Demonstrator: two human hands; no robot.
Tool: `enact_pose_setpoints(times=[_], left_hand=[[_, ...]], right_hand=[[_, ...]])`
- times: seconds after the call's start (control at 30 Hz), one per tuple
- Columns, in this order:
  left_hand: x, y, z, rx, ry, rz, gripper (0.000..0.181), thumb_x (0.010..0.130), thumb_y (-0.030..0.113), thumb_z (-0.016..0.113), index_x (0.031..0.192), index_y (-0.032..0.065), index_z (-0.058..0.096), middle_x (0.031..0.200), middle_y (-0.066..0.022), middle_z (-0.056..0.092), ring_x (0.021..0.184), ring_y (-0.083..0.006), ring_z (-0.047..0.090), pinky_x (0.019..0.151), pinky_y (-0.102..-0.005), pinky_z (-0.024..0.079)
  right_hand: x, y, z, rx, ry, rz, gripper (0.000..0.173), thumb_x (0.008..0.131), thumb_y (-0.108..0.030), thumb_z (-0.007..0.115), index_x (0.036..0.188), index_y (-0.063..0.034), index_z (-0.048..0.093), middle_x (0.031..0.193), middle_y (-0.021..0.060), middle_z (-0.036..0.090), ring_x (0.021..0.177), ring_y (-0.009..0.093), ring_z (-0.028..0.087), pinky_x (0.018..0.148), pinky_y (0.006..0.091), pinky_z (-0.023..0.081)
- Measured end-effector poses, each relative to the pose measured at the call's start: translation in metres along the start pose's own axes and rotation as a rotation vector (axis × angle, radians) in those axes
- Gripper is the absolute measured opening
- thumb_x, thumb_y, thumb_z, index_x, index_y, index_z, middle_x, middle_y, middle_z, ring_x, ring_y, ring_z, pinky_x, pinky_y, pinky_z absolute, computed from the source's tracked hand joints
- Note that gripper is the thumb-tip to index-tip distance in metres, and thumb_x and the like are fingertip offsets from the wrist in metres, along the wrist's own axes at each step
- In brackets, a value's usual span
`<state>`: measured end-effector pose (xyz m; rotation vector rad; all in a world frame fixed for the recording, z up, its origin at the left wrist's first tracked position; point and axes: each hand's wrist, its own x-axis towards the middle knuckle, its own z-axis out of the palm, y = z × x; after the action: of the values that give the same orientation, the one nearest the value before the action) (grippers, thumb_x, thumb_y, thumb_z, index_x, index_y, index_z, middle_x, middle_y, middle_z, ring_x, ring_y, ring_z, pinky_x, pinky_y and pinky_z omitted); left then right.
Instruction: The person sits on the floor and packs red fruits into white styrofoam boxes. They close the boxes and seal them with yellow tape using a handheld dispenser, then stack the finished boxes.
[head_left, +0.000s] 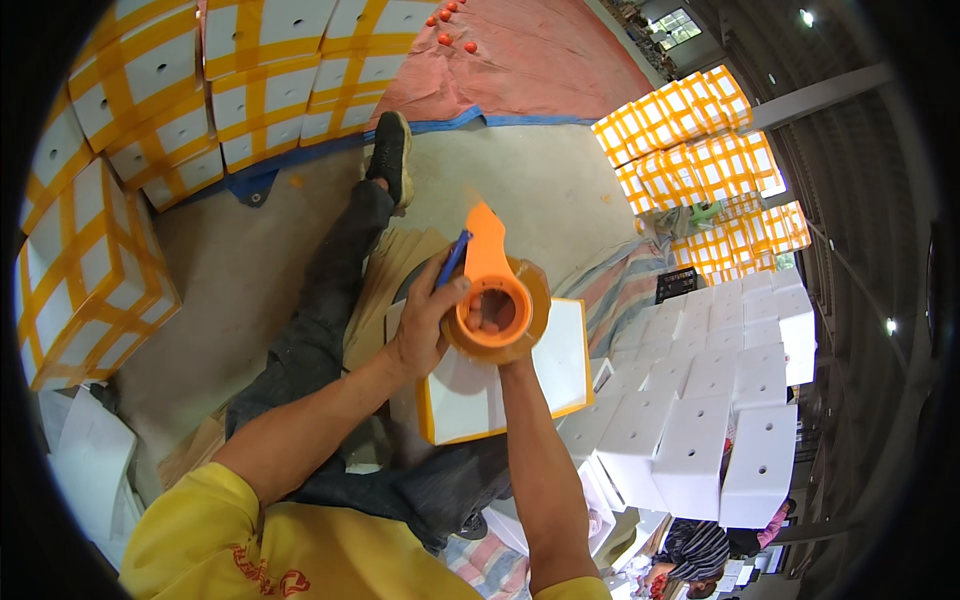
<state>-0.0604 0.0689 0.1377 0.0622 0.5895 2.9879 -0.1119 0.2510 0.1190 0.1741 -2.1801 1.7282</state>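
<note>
In front of me is an orange tape dispenser (487, 244) with a roll of brown-yellow packing tape (538, 300) on it. My right hand (534, 274) grips it from behind and is mostly hidden by the roll. Fingertips show through the dispenser's round hub. My left hand (424, 319) holds a slim blue tool (453, 259), a pen or a cutter, with the thumb against the dispenser's side. Below both hands, between my legs, lies a white foam box (469, 401) edged with yellow tape.
Taped foam boxes (262, 97) are stacked at the left, and more taped boxes (682, 165) stand farther right. Plain white foam boxes (690, 442) fill the right side. Flattened cardboard (386, 266) lies by my leg. A person (694, 551) bends at lower right. Red fruits (445, 39) lie on a red tarp (517, 67).
</note>
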Motion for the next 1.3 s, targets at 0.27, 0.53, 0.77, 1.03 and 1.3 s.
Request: enact_pose_setpoints(times=[0.27,0.53,0.77,1.03,1.3], left_hand=[[-0.002,0.004,-0.001,-0.013,-0.072,-0.063,0.062,0.104,0.019,0.058,0.159,-0.0025,0.036,0.094,-0.0074,0.06,0.078,-0.0136,0.065,0.083,-0.0361,0.066],[-0.007,0.007,0.003,0.065,-0.051,-0.055,0.062,0.105,0.02,0.057,0.159,-0.0024,0.037,0.096,-0.0071,0.061,0.081,-0.0123,0.065,0.085,-0.0306,0.062],[-0.005,0.008,0.001,0.092,-0.108,-0.079,0.059,0.106,0.02,0.056,0.157,-0.0028,0.039,0.094,-0.0064,0.061,0.08,-0.0121,0.065,0.086,-0.0308,0.061],[-0.001,0.005,0.003,0.117,-0.104,-0.084,0.063,0.105,0.022,0.058,0.159,-0.003,0.038,0.096,-0.0068,0.06,0.078,-0.0123,0.063,0.086,-0.0339,0.064],[-0.002,-0.001,0.001,0.087,-0.046,-0.061,0.062,0.105,0.016,0.061,0.159,-0.0028,0.038,0.098,-0.0068,0.062,0.08,-0.0124,0.065,0.083,-0.0329,0.062]], right_hand=[[0.093,0.012,-0.142,-0.787,0.033,-0.008,0.046,0.116,-0.031,0.048,0.136,0.0062,0.064,0.142,0.0248,0.067,0.139,0.036,0.059,0.119,0.0444,0.041],[-0.013,-0.02,-0.088,-0.816,-0.713,-0.059,0.067,0.103,-0.018,0.062,0.163,-0.0018,0.04,0.171,0.0291,0.032,0.161,0.046,0.025,0.134,0.055,0.015],[-0.073,-0.022,-0.199,-0.472,0.45,0.242,0.062,0.12,-0.041,0.03,0.158,0.0064,0.043,0.156,0.0223,0.054,0.145,0.036,0.051,0.124,0.0402,0.036],[-0.059,0.042,-0.146,-1.307,0.102,0.263,0.085,0.112,-0.057,0.04,0.158,0.0143,0.037,0.172,0.0311,0.033,0.161,0.052,0.02,0.133,0.0599,0.008],[-0.097,-0.054,-0.059,-0.639,-0.009,0.208,0.059,0.118,-0.033,0.036,0.159,0.009,0.043,0.169,0.0288,0.038,0.159,0.046,0.032,0.131,0.0505,0.022]])
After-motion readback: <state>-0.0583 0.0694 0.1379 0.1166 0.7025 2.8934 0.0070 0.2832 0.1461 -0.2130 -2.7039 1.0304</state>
